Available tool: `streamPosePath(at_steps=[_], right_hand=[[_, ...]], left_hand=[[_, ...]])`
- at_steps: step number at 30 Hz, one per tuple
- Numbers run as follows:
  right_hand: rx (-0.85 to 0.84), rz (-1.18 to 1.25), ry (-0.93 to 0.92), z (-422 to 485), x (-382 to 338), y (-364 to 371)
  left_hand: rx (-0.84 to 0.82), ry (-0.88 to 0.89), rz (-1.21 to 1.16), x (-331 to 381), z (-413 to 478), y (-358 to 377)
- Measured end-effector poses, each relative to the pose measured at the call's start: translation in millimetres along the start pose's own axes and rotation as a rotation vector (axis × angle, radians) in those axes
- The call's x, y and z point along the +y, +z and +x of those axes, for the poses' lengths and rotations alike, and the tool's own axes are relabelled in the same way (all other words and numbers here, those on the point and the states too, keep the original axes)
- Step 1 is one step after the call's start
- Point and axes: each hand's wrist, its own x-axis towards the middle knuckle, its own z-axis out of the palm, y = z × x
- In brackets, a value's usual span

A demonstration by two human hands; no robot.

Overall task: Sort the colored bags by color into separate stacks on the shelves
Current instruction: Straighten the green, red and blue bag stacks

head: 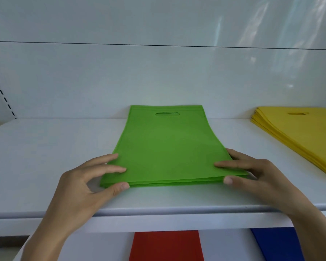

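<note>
A stack of green bags (167, 147) is lying flat in the middle of the upper shelf (36, 166). Its cut-out handle end is pointing toward the white back panel (158, 76), and its near end is lying a little behind the shelf's front lip.

The stack's near left corner is being touched by the left hand (87, 185). The fingers (111, 169) are being held nearly straight and spread on the top bag, while the thumb tip is being pressed against the stack's front edge. The near right corner is being touched in the same manner by the right hand (258, 178), its fingers (228, 164) being laid flat over the top bag and side edge and its thumb being set against the front edge. Both hands are being kept loosely open, with nothing being wrapped or clenched. Whether either thumb is being slid beneath the stack cannot be told.

A stack of yellow bags (299, 132) is lying on the same shelf to the right, well apart from the green one, its handle end also toward the back. On the lower shelf (224, 247), a red bag (167, 245) is lying beneath the green stack and a blue bag (277, 243) is lying to its right. Both are being partly hidden by the upper shelf.
</note>
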Motion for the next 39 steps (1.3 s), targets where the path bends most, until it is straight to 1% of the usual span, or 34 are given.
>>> streamPosePath(at_steps=[3,6,10,12,15,17,19,21,25,30,34,36,39], right_hand=[[0.045,-0.092,0.036,2,4,0],[0.081,-0.19,0.086,4,6,2],[0.071,-0.227,0.03,2,5,-1],[0.085,-0.258,0.013,1,9,-2],[0.166,-0.221,-0.029,0,10,-2],[0.235,-0.157,-0.092,-2,11,-4],[0.279,-0.156,-0.161,-5,11,-5],[0.303,-0.185,-0.208,-8,9,-3],[0.334,-0.336,-0.272,-8,7,0],[0.263,-0.632,-0.427,-4,5,-7],[0.196,-0.816,-0.556,3,0,-17],[0.169,-0.904,-0.62,7,1,-19],[0.135,-0.976,-0.681,11,3,-20]], left_hand=[[0.038,0.015,0.031,-2,1,2],[0.092,-0.02,0.035,-7,6,4],[0.115,-0.035,-0.007,-6,6,4],[0.157,-0.029,-0.016,-6,5,4],[0.286,-0.042,-0.015,-12,5,3],[0.316,-0.046,-0.045,-12,4,2],[0.268,-0.005,-0.049,-7,4,0],[0.192,0.059,0.006,-3,4,-1],[0.124,0.156,0.127,-1,8,-2],[-0.017,0.345,0.343,-4,16,-9],[-0.037,0.484,0.476,0,24,-15],[-0.056,0.522,0.502,0,27,-16],[-0.07,0.511,0.454,-4,28,-17]])
